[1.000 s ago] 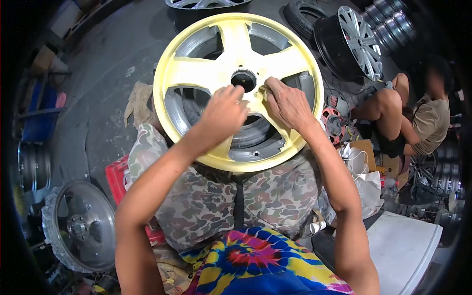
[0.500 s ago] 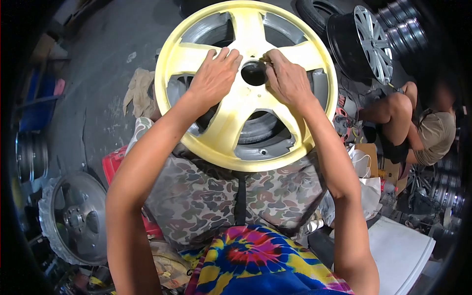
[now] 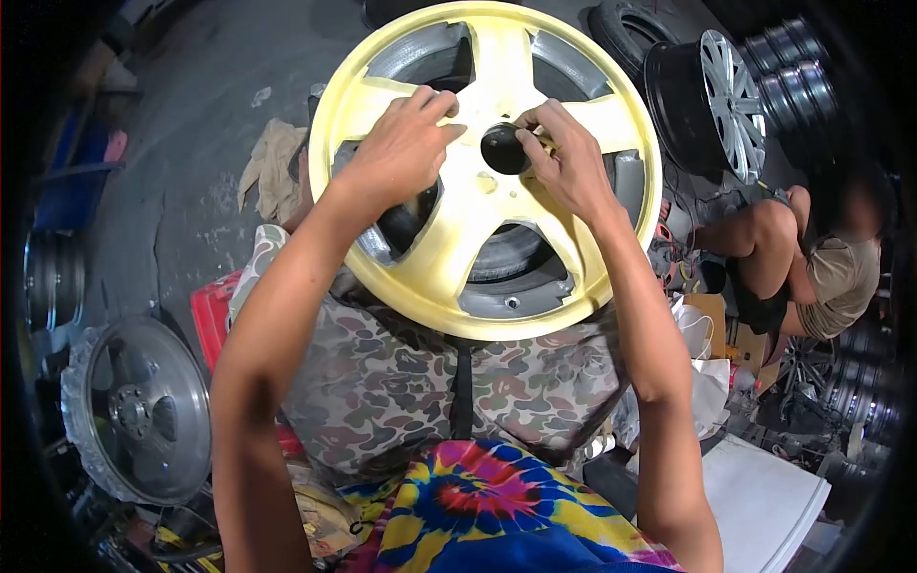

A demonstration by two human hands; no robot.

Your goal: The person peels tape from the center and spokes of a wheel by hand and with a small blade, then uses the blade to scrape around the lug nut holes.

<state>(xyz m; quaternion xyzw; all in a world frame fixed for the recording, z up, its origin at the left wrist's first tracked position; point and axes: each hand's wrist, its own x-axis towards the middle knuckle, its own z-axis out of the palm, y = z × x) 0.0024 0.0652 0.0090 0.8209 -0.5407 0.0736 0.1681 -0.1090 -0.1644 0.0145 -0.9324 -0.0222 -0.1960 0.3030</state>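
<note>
A car wheel rim [image 3: 497, 201], pale yellow on its spokes and lip with grey inner recesses, lies face up over my lap. My left hand [image 3: 406, 143] is over the spokes left of the round centre hole [image 3: 506, 148], fingers bent and thumb apart, with nothing visible in it. At the right edge of that hole, my right hand [image 3: 570, 158] has thumb and forefinger drawn together in a pinch. Whatever may be between those fingertips is too small to make out.
A silver multi-spoke wheel [image 3: 731, 105] stands at the upper right near a tyre [image 3: 630, 29]. Another person [image 3: 836, 277] sits at the right. A plastic-edged wheel [image 3: 143, 411] leans at the left, a grey cloth [image 3: 277, 172] lies on the floor, and a white panel [image 3: 764, 497] is lower right.
My left hand has turned, its thumb now showing apart from the fingers. My right fingertips have come into a clearer pinch beside the hole. The rim sits slightly farther right in view.
</note>
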